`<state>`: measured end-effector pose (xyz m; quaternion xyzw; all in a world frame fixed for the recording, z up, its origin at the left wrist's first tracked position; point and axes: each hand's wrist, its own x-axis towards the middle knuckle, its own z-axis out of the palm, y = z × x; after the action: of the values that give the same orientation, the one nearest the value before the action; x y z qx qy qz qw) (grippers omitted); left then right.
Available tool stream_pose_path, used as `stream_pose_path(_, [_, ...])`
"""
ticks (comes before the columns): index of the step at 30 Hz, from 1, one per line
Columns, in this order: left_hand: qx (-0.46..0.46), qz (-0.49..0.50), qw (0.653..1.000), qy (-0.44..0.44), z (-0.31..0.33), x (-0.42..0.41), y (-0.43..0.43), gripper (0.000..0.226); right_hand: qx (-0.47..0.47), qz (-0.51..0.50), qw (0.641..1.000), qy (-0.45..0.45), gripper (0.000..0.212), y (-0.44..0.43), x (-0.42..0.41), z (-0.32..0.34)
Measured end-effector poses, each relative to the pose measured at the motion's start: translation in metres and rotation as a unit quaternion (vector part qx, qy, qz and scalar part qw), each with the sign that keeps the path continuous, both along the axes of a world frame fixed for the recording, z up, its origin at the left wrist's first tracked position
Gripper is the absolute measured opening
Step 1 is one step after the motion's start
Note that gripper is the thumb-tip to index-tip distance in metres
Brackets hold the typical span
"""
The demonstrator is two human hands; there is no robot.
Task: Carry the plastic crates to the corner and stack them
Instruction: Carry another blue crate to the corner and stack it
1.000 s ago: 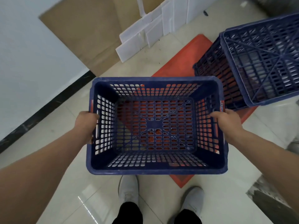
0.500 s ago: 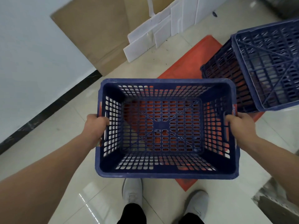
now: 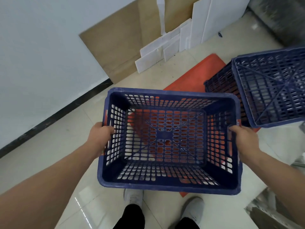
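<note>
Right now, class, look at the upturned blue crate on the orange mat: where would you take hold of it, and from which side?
The upturned crate stands base-up, so its rim is at the bottom, on the orange mat. Probably best to come from its two opposite short sides and grip low at the rim, the way the left hand and right hand grip the carried crate at its end walls.

Both forearms are bare right up to the bottom edge of the view, with no sleeve, watch or glove on either. The left hand [image 3: 100,138] and the right hand [image 3: 244,141] wear no rings that can be made out. Below, the person has on black trousers [image 3: 130,217] and pale grey shoes [image 3: 133,196], rounded at the toe, their laces too blurred to tell.
</note>
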<state>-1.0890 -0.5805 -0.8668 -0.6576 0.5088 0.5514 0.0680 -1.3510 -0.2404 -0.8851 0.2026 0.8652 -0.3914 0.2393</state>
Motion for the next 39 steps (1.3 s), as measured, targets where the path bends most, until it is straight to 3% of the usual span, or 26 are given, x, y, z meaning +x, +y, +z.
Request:
stream_pose_path(3, [-0.005, 0.012, 1.0, 0.003, 0.044, 0.012, 0.001, 0.034, 0.014, 0.014, 1.0, -0.001, 0.019, -0.006, 0.007, 0.045])
stream_pose_path(12, [-0.02, 0.056, 0.998, 0.006, 0.19, 0.068, 0.015, 0.03, -0.005, 0.053, 0.998, 0.027, 0.022, -0.023, 0.035, 0.183])
stream_pose_path(25, [-0.071, 0.216, 0.973, 0.03, 0.384, 0.203, 0.098, 0.014, -0.055, 0.223, 0.971, 0.066, 0.027, -0.065, 0.081, 0.362])
stream_pose_path(28, [-0.083, 0.264, 0.96, 0.035, 0.42, 0.235, 0.119, 0.005, -0.076, 0.261, 0.96, 0.073, 0.022, -0.08, 0.102, 0.399])
stream_pose_path(30, [-0.096, 0.295, 0.95, 0.041, 0.439, 0.258, 0.129, 0.002, -0.08, 0.277, 0.955, 0.072, 0.03, -0.09, 0.119, 0.418])
stream_pose_path(34, [-0.121, 0.346, 0.929, 0.046, 0.466, 0.306, 0.144, 0.011, -0.089, 0.311, 0.943, 0.075, 0.039, -0.11, 0.16, 0.452])
stream_pose_path(39, [-0.138, 0.382, 0.911, 0.072, 0.491, 0.377, 0.155, 0.008, -0.122, 0.346, 0.927, 0.072, 0.034, -0.134, 0.226, 0.49])
